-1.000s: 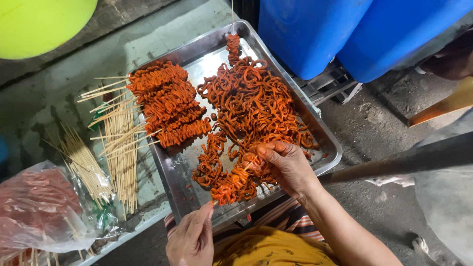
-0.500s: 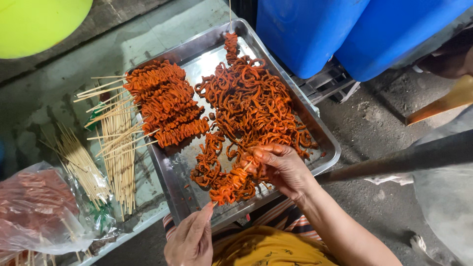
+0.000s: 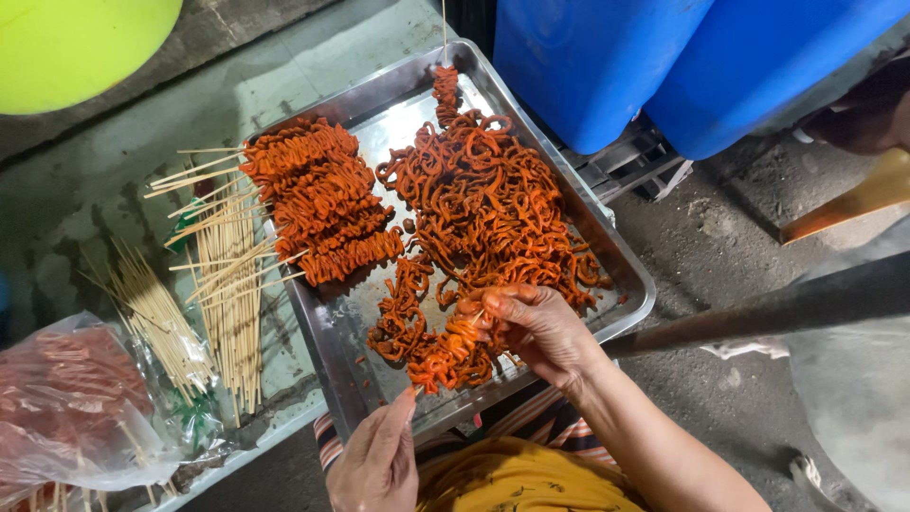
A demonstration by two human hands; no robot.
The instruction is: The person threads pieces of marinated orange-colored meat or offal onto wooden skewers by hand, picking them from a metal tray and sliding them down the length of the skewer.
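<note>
A steel tray [image 3: 616, 256] holds a loose heap of orange-red marinated strips [image 3: 493, 209] and, on its left side, a row of filled skewers [image 3: 322, 204]. My right hand [image 3: 536, 327] pinches folded strips [image 3: 455, 346] at the tray's near edge. My left hand [image 3: 379, 460] is below the tray, fingers closed on the end of a thin bamboo skewer that points up into those strips. One more filled skewer [image 3: 444, 81] lies at the tray's far corner.
Bare bamboo sticks [image 3: 223, 303] lie in piles left of the tray. A clear plastic bag of reddish meat [image 3: 71, 403] sits at lower left. Blue barrels [image 3: 664, 57] stand at upper right, a lime-green basin [image 3: 76, 43] at upper left. A dark pole [image 3: 787, 303] crosses right.
My right hand has shifted slightly toward the tray's near edge, bunching the strips tighter onto the skewer. The left hand stays in place.
</note>
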